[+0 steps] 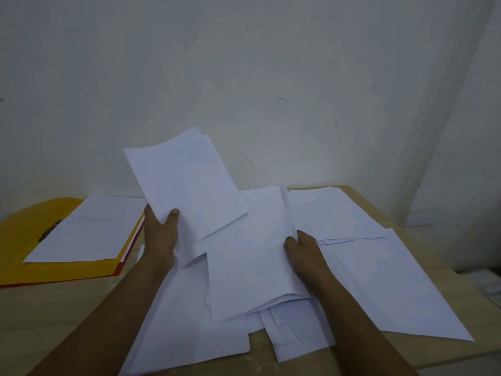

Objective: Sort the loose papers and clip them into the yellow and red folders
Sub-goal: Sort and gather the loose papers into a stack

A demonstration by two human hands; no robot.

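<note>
My left hand (160,234) grips a small bundle of white sheets (184,180) by its lower edge and holds it tilted up above the table. My right hand (305,249) lies on the loose paper pile (249,256) in the middle, fingers curled at the right edge of the top stack. An open yellow folder (19,226) lies at the left with white pages (89,229) on it under a black clip (50,230). A red folder (127,257) shows only as a thin edge beneath the yellow one.
More white sheets (379,272) spread over the right half of the wooden table (54,321), reaching close to its right edge. A pale wall (244,77) stands right behind the table. The table's front left shows bare wood.
</note>
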